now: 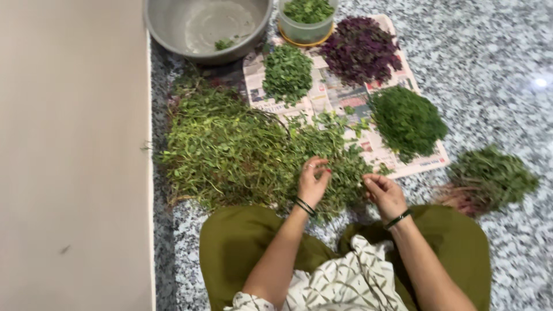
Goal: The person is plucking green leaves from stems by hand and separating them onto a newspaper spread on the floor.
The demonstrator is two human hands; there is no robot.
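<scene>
- Left hand [313, 183], fingers curled, grasps sprigs at the big heap of green stalks [242, 152] on the floor.
- Right hand [385, 196] pinches a sprig.
- Metal basin [167, 29]: few leaves.
- Plastic tub [305, 29]: picked greens.

From my remote seat this reads as a home, most likely a kitchen floor or a spot just beside one. I see a speckled grey granite floor [495, 69] used as the work surface, with a plain beige wall or cabinet side [69, 155] running along the left. Sheets of newspaper [340, 92] are spread out as a makeshift mat, something done in a household rather than a shop. On and around them lie sorted heaps of leafy greens [230, 152] and a dark purple heap [360, 49], beside a dented steel basin [201, 26] and a small plastic tub [306, 23]. The person sits cross-legged on the floor in loose everyday clothes.
</scene>
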